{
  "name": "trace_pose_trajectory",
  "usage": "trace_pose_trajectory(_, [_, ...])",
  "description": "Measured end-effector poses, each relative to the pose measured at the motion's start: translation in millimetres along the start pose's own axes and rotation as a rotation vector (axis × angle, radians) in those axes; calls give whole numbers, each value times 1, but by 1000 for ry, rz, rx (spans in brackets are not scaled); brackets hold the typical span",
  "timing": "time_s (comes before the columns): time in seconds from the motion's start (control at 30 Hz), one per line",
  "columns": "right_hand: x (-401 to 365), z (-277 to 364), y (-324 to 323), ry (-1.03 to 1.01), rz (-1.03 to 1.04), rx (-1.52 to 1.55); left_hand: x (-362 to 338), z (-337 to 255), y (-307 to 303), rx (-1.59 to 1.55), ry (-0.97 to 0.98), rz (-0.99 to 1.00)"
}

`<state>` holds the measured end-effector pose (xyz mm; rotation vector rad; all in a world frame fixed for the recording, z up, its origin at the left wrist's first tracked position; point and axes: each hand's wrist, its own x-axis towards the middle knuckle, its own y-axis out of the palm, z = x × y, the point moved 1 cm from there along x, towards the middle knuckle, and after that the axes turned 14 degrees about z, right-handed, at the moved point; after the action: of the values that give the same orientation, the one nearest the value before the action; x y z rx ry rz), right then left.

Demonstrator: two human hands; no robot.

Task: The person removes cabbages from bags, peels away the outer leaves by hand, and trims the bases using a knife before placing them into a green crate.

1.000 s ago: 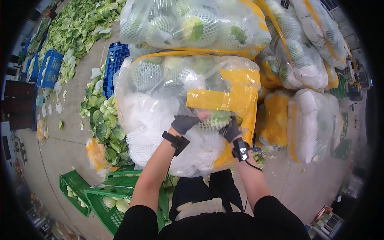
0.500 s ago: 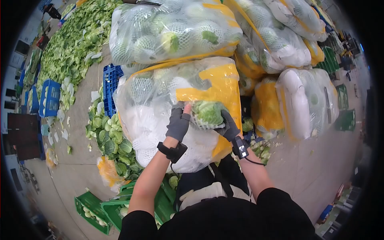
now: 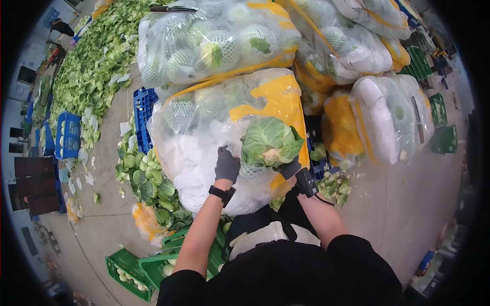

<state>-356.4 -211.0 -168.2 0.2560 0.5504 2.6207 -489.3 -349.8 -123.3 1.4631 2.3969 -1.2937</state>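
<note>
Produce packing warehouse, cabbage leaves (image 3: 97, 66) heaped on floor (image 3: 372, 219)

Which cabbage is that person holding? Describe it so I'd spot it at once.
Find the big clear plastic bag with yellow tape in the middle. Over its right side, the grey-gloved right hand holds a round green cabbage. Its pale stem end shows outside the plastic; neighbouring heads wear white foam nets under it.

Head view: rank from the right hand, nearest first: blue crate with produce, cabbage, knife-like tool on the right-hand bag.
From the right hand:
1. Cabbage: in its grasp, above the big bag.
2. Knife-like tool: off to the right, on the right-hand bag.
3. Blue crate: far left, on the floor.
</note>
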Motion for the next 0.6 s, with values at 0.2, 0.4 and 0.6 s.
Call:
trace_pose_trajectory(0.2, [-10, 83, 18, 390, -176, 708, -61, -52, -56, -305, 624, -235])
trace_pose_trajectory(0.4, [2, 89, 54, 351, 52, 40, -41, -47, -45, -755, 465, -21])
trace_pose_trajectory(0.6, [19, 102, 52, 282, 398, -911, -42, 9, -45, -1954, 351, 434])
